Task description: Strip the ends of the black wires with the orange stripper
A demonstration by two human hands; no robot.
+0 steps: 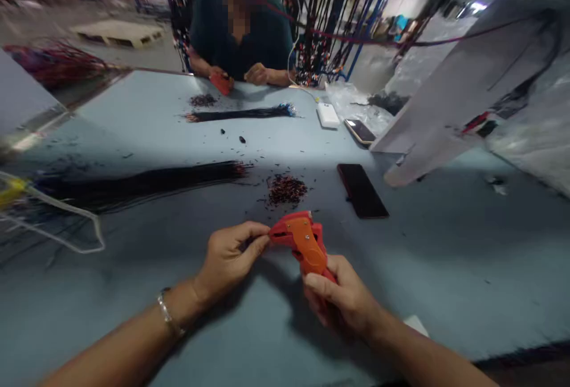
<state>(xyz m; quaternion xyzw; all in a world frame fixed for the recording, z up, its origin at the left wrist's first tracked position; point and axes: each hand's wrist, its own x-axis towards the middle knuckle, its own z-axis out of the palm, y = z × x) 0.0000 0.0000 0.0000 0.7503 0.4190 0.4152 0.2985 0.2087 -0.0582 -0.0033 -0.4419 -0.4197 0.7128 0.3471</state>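
Note:
My right hand (341, 298) is wrapped round the handles of a red and orange wire stripper (307, 241), its head tilted up and pointing left. At the tip of its jaws, the thumb and forefinger of my left hand (231, 253) are pinched together. What they hold, if anything, is too small to make out. Just beyond the tool lies a pile of short dark and coppery wire scraps (287, 190). A long bundle of black wires (155, 185) stretches out to the left, with reddish ends near the pile.
Across the blue-grey table (445, 268), another person (240, 31) holds a red tool (221, 82) behind a second wire bundle (240, 114). A dark phone (363, 191) lies right of the scraps. Farther back are another phone (360, 132) and a white box (328, 116). A slanted post (449, 90) stands right.

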